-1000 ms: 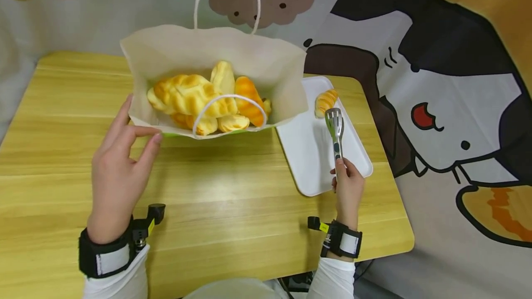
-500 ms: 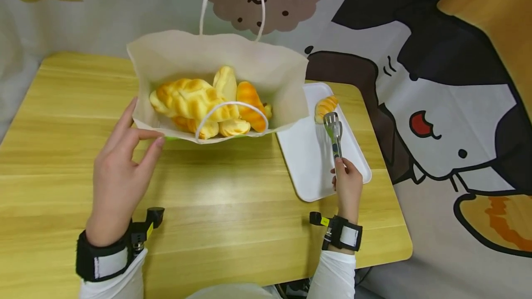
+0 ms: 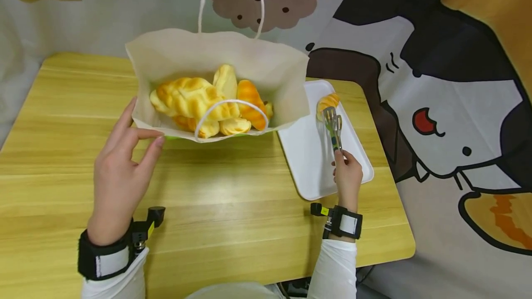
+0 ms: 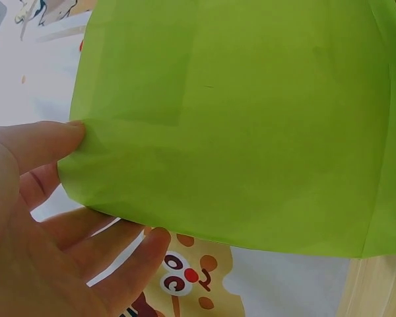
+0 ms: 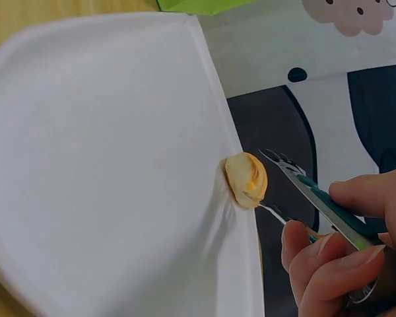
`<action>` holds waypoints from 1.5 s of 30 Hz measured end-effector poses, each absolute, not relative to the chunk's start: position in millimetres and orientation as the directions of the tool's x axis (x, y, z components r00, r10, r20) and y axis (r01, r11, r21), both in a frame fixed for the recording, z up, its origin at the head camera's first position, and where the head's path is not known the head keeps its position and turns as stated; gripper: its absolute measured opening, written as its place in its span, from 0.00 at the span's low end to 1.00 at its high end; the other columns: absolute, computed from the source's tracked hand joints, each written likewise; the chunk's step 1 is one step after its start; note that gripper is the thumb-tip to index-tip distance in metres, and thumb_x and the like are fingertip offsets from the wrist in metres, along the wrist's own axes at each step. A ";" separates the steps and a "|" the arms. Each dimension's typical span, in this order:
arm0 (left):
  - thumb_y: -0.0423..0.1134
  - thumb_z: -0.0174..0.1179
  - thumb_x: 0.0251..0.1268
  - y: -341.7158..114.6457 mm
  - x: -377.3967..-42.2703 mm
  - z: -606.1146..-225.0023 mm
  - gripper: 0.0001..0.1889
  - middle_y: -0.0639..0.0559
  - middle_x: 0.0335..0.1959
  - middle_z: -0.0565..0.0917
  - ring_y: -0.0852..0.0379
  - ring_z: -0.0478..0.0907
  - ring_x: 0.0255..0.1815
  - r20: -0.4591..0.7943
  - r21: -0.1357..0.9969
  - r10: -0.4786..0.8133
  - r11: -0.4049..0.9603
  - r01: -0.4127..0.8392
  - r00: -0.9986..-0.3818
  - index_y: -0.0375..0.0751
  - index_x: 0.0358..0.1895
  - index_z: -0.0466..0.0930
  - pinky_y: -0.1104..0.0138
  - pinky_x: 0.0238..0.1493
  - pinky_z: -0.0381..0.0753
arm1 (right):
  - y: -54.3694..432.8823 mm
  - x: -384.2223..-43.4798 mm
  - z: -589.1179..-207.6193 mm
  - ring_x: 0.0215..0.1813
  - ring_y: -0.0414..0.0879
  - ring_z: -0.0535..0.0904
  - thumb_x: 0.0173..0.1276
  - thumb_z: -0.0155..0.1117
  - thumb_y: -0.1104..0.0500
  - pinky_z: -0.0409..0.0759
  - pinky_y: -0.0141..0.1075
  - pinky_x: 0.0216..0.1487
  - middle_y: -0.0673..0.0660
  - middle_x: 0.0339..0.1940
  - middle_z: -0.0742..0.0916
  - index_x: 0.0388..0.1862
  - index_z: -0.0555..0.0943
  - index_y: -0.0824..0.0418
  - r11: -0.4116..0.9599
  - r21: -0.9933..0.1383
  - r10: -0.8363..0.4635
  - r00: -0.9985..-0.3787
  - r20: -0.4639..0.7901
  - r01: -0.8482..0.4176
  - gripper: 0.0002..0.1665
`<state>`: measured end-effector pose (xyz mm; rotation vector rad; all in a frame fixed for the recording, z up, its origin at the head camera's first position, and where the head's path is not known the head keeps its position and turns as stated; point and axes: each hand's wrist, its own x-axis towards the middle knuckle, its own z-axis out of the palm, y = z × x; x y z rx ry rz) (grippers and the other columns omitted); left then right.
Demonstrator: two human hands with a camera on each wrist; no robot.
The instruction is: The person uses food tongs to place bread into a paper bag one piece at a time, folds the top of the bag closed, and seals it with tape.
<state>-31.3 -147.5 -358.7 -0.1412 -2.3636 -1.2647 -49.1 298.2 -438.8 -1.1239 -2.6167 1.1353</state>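
A paper bag (image 3: 282,77), pale inside and bright green outside, stands open on the table with several toy breads inside, among them a braided loaf (image 3: 187,98) and an orange croissant (image 3: 250,105). My left hand (image 3: 122,170) pinches the bag's near left corner; in the left wrist view the thumb lies at the green paper's edge, other fingers beside it. My right hand (image 3: 348,176) grips metal serving tongs (image 3: 334,128) by the handle. Their spread tips lie right at a small striped roll (image 3: 328,100) near the far end of a white tray (image 3: 307,165).
The wooden table (image 3: 224,225) extends left and in front of the bag. Its right edge runs just beyond the tray. One white handle (image 3: 202,1) stands up behind the bag's mouth, and another loops over the breads. A cartoon-printed cloth (image 3: 449,105) hangs around the table's back and right.
My right hand and the tongs have moved slightly forward, so the tips now overlap the roll more in the head view. The left hand keeps its hold on the bag.
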 end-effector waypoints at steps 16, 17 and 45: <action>0.26 0.68 0.60 -148.0 -32.6 -361.1 0.07 0.55 0.76 0.67 0.42 0.69 0.73 0.461 0.756 -0.128 0.574 0.314 -0.878 0.28 0.41 0.83 0.53 0.71 0.69 | 290.8 -64.9 -442.4 0.37 0.53 0.82 0.77 0.50 0.42 0.74 0.39 0.35 0.64 0.44 0.88 0.65 0.78 0.59 0.594 -0.573 0.608 -0.782 -0.139 0.564 0.29; 0.26 0.68 0.60 -148.0 -32.8 -361.2 0.07 0.55 0.76 0.68 0.42 0.69 0.73 0.462 0.757 -0.129 0.572 0.315 -0.877 0.28 0.41 0.83 0.53 0.71 0.68 | 288.8 -66.2 -443.4 0.40 0.56 0.82 0.77 0.51 0.42 0.74 0.42 0.38 0.64 0.45 0.88 0.65 0.79 0.59 0.612 -0.566 0.598 -0.791 -0.126 0.552 0.29; 0.25 0.68 0.59 -145.8 -34.8 -366.2 0.07 0.54 0.75 0.68 0.43 0.69 0.73 0.462 0.771 -0.131 0.548 0.325 -0.877 0.28 0.40 0.83 0.65 0.73 0.65 | 292.0 -86.5 -458.2 0.34 0.56 0.76 0.76 0.53 0.46 0.67 0.39 0.31 0.62 0.33 0.81 0.41 0.76 0.64 0.688 -0.474 0.570 -0.814 -0.116 0.549 0.21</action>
